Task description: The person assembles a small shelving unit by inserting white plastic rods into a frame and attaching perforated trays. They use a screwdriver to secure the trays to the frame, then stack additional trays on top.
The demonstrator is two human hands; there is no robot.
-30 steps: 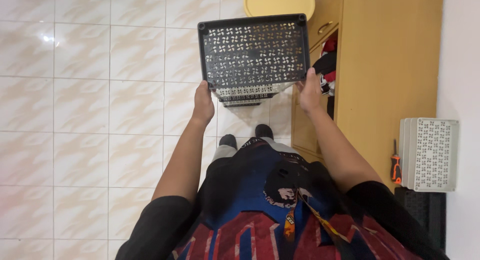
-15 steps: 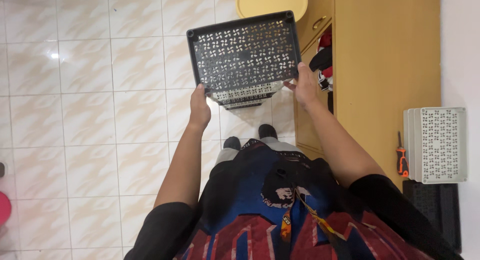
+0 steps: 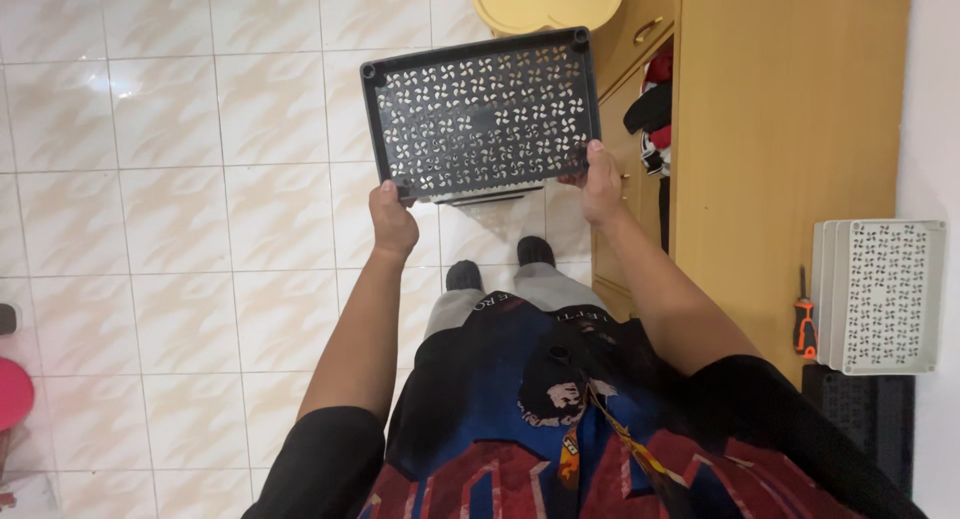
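Black perforated panel [image 3: 475, 114] gripped at lower corners: left hand [image 3: 392, 219], right hand [image 3: 600, 184] (both arms outstretched).

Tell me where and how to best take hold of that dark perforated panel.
Grip the dark perforated panel at its two near corners, one from each side, as the left hand and right hand do now. It is wide, flat and rimmed, so two spread grips keep it level.

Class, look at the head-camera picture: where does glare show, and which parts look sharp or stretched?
Head view: soft glare on the glossy floor tiles at upper left; the black perforated panel, left hand and right hand look sharp; the wooden cabinet leans slightly from wide-angle stretch.
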